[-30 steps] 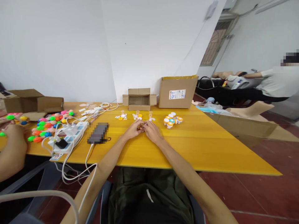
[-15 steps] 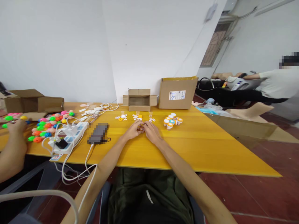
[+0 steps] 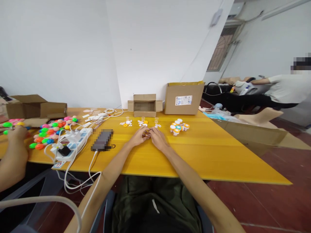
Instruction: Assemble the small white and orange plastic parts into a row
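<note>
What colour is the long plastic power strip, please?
The long power strip is white; head view.

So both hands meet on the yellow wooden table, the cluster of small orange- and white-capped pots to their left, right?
No: the head view shows the cluster of small orange- and white-capped pots to the right of the left hand and right hand.

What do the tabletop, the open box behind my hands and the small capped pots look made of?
Tabletop: wood or wood-look laminate, smooth with a slight sheen; grain lines and plank seams show. Open box: brown cardboard, matte, with folded-out flaps. Small capped pots: probably plastic, going by the bright orange, white and blue lids; too small to be sure.
</note>
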Demonstrator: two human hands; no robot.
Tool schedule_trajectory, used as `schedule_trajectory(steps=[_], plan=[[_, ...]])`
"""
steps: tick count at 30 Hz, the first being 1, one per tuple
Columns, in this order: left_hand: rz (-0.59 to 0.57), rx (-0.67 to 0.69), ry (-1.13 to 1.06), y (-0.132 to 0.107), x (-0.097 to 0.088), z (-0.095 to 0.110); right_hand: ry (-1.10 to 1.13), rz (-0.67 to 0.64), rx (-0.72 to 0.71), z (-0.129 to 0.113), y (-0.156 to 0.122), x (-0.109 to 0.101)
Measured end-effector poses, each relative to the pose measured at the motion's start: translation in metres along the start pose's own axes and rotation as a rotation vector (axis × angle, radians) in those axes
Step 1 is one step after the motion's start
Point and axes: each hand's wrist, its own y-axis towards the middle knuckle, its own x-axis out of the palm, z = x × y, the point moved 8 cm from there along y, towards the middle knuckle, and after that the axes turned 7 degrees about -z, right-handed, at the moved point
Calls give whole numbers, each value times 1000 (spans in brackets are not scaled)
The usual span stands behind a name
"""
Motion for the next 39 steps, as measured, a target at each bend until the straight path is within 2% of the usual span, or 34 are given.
schedule_trajectory(steps=[4,11,23,39], plan=[[17,5,25,-1,-2,1,86,5,29,6,0,-1],[15,-8,63,-1,-2,1,180,46,-13,10,1,1],[4,-4,120,-2,-2,5,316,27,4,13,4,2],[-5,28,219,-3,-1,8,411,78,-20,20,4,6]])
